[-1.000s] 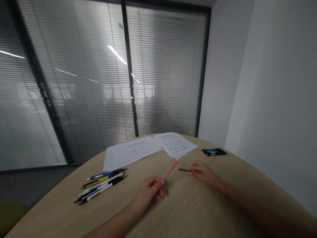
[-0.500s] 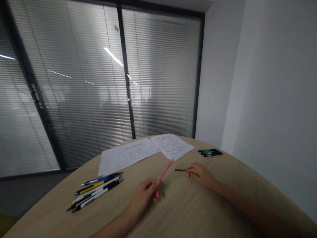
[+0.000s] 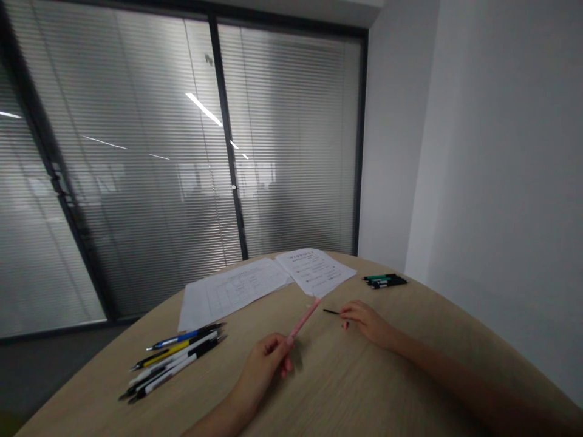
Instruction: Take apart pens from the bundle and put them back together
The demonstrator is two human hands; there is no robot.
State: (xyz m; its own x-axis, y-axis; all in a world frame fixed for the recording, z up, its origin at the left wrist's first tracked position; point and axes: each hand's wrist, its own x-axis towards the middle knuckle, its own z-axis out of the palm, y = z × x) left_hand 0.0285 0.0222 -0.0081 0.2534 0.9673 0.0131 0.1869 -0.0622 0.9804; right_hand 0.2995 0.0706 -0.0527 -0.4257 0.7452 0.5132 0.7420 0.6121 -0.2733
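And there's the left grip (image 3: 266, 364) closed snugly around a slim pink pen (image 3: 303, 318), while the right grip (image 3: 367, 321) pinches a thin black rod (image 3: 332, 311) just to the pen's right!

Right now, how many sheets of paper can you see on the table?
2: a sheet printed with a grid at left, and a text sheet at right, touching it. More sheets may be hidden underneath.

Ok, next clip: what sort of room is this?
Probably an office meeting room: a rounded pale wood table holds printed papers and pens, in front of a glass partition with slatted blinds.
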